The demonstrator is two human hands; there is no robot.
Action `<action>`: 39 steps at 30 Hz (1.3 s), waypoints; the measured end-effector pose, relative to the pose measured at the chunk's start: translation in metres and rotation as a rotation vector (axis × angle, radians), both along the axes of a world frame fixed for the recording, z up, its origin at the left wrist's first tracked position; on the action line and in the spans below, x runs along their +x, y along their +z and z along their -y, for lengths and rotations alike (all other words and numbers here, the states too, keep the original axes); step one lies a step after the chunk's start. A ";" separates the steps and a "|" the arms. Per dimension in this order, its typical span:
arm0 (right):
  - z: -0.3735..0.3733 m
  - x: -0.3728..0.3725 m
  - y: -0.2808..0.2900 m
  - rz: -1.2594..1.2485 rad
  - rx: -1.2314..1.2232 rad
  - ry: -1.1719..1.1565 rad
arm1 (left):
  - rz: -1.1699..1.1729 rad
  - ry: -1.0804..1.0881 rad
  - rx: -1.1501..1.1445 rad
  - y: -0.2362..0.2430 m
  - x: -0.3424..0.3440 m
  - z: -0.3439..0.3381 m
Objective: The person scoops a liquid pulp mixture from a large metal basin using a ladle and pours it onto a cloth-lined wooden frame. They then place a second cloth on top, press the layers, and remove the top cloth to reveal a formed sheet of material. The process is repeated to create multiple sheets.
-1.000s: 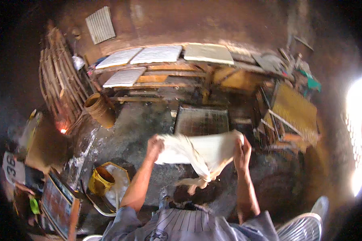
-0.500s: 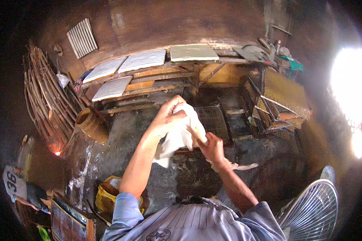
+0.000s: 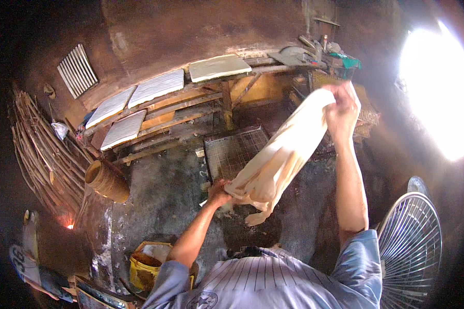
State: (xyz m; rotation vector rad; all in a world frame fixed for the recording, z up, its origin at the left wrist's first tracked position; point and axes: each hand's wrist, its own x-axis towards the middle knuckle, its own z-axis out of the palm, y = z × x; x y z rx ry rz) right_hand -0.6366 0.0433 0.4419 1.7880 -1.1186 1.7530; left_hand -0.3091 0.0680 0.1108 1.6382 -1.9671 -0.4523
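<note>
A long cream-white cloth [image 3: 286, 149] hangs in the air, drawn out on a slant between my two hands. My right hand [image 3: 344, 110], raised at the upper right, grips its bunched top end. Lower down near the middle, my left hand [image 3: 219, 194] is closed on the other end. Loose folds of the cloth droop beside my left hand. Behind it, a dark wire-mesh frame [image 3: 227, 154] lies on the floor, partly covered by the cloth.
White slabs [image 3: 157, 87] rest on a wooden bench along the wall. A brown barrel-shaped container [image 3: 107, 181] and stacked sticks [image 3: 46, 154] with a glow stand left. A yellow bucket [image 3: 144, 270] is near my left arm, a fan [image 3: 410, 247] at right. Another person [image 3: 28, 262] is far lower left.
My right hand has risen up and to the right, while my left hand has come down. The cloth, bunched before, is now stretched out between them. The view has shifted somewhat.
</note>
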 end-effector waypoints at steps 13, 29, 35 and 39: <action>0.020 -0.051 -0.185 -0.158 0.905 0.314 | -0.590 0.207 -0.398 0.271 0.082 -0.004; -0.009 0.063 -0.050 0.401 0.480 0.777 | 0.253 -0.155 0.172 0.254 -0.012 -0.015; -0.015 0.057 0.011 -0.195 0.391 0.829 | -1.467 -0.029 -0.140 0.231 0.010 0.001; -0.031 0.052 0.005 -0.973 0.214 0.497 | -1.124 -0.150 -0.276 0.257 0.007 -0.003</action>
